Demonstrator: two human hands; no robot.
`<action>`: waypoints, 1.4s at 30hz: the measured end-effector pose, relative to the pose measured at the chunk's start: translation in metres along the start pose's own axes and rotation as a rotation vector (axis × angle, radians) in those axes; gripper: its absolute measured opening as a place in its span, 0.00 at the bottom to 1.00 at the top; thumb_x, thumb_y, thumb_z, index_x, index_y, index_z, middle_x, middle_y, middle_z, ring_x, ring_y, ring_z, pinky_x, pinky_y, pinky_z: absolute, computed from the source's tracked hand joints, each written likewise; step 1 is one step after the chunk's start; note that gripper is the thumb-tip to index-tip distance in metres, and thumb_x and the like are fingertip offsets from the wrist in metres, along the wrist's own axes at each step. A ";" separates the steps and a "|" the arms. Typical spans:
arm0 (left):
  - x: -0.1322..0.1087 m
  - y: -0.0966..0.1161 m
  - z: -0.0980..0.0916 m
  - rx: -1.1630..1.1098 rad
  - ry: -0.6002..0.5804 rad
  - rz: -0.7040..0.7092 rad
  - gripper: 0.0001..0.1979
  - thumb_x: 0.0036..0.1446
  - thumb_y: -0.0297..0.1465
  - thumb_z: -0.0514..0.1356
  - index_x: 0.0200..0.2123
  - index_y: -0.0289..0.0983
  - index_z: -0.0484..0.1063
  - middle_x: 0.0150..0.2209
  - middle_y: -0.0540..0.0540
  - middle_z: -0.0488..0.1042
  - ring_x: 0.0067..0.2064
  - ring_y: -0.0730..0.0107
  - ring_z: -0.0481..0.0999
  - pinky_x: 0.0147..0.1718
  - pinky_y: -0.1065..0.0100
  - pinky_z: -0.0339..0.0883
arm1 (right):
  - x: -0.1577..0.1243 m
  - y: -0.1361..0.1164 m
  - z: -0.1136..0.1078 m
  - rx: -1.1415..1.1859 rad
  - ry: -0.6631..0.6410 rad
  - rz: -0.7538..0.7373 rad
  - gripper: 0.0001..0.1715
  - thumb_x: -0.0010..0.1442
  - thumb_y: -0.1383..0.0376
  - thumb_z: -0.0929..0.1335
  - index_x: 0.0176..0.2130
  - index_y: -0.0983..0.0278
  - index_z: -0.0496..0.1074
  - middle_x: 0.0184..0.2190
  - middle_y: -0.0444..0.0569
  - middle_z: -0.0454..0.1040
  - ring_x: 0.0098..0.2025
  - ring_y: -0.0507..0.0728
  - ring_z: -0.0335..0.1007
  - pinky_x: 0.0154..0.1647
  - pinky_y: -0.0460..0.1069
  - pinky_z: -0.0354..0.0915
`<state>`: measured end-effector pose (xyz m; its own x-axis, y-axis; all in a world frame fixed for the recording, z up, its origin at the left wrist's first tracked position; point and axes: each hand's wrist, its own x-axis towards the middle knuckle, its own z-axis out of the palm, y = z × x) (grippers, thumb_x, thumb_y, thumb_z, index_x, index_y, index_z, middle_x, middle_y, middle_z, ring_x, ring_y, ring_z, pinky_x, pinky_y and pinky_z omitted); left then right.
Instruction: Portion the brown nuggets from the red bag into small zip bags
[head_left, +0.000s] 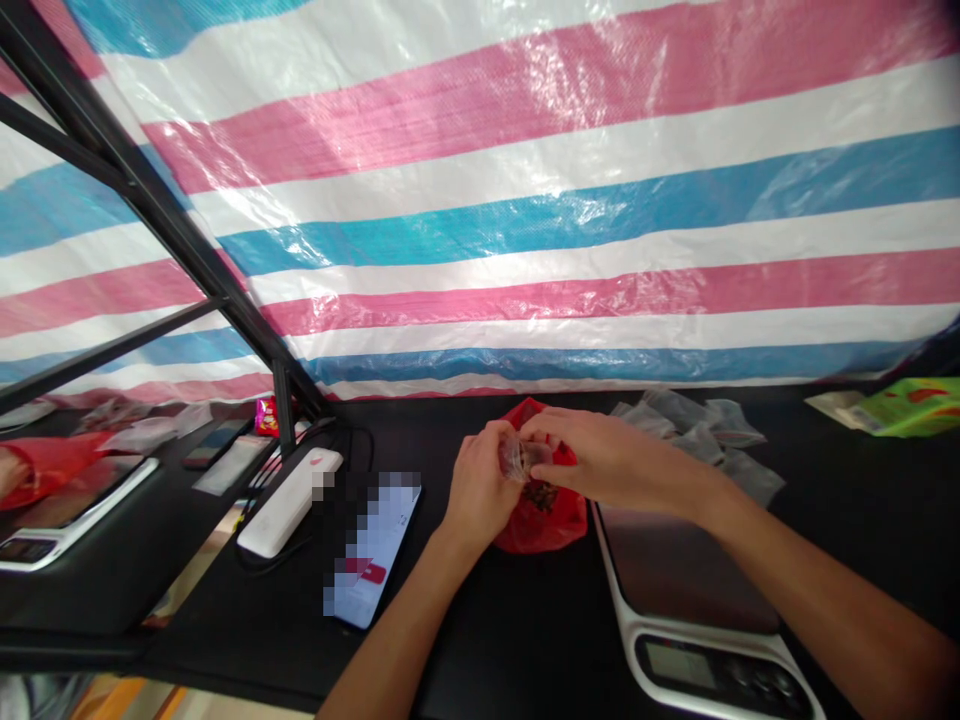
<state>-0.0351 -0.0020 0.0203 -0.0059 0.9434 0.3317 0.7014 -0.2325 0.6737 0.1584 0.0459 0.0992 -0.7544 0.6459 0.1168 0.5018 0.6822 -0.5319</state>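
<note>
On the desk [525, 640], right of a phone [381, 555], the left hand [484, 480] is clamped on a small clear bag [514, 458] over a red bag [551, 532], the right hand [596, 455] reaching in beside it, its grip impossible to tell, above a scale [675, 565].

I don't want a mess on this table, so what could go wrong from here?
The left hand holds a small clear plastic bag over the open red plastic bag, with the right hand at it; a slip might drop it among the brown bits. The right forearm passes over the digital scale and could bump it. The left forearm might nudge the smartphone beside it.
</note>
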 end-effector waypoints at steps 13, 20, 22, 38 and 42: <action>-0.003 0.004 0.001 0.013 0.111 0.057 0.18 0.58 0.30 0.68 0.51 0.41 0.71 0.47 0.45 0.78 0.48 0.56 0.75 0.50 0.59 0.66 | -0.003 -0.017 0.001 0.044 0.052 -0.159 0.18 0.70 0.70 0.64 0.54 0.56 0.76 0.53 0.51 0.74 0.55 0.62 0.73 0.61 0.57 0.67; -0.004 0.003 -0.001 0.038 0.147 0.130 0.15 0.59 0.28 0.67 0.49 0.41 0.73 0.43 0.46 0.78 0.45 0.58 0.75 0.47 0.60 0.66 | -0.004 -0.017 0.006 -0.106 0.106 -0.067 0.21 0.69 0.59 0.69 0.59 0.61 0.72 0.52 0.54 0.79 0.53 0.65 0.77 0.55 0.57 0.70; -0.002 0.000 -0.003 0.060 0.172 0.138 0.14 0.60 0.28 0.67 0.49 0.41 0.73 0.44 0.46 0.79 0.44 0.59 0.76 0.46 0.60 0.66 | -0.004 -0.018 0.004 -0.130 0.138 -0.102 0.20 0.70 0.63 0.68 0.60 0.59 0.72 0.54 0.52 0.79 0.54 0.63 0.77 0.56 0.56 0.69; 0.007 -0.017 -0.003 0.252 0.234 -0.094 0.08 0.66 0.35 0.61 0.42 0.40 0.65 0.43 0.41 0.73 0.48 0.53 0.75 0.47 0.58 0.67 | 0.004 0.015 0.033 -0.600 -0.136 0.125 0.13 0.66 0.66 0.68 0.49 0.63 0.78 0.48 0.57 0.82 0.44 0.67 0.83 0.43 0.56 0.73; 0.006 -0.023 0.001 0.147 -0.021 -0.221 0.13 0.63 0.41 0.64 0.41 0.42 0.65 0.38 0.45 0.74 0.39 0.57 0.77 0.38 0.64 0.64 | 0.006 0.019 0.032 -0.659 -0.124 0.223 0.13 0.68 0.64 0.68 0.48 0.65 0.78 0.46 0.60 0.82 0.42 0.69 0.83 0.40 0.58 0.74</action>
<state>-0.0504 0.0087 0.0062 -0.1564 0.9725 0.1726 0.7806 0.0147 0.6249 0.1501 0.0520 0.0633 -0.6267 0.7774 -0.0530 0.7723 0.6288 0.0910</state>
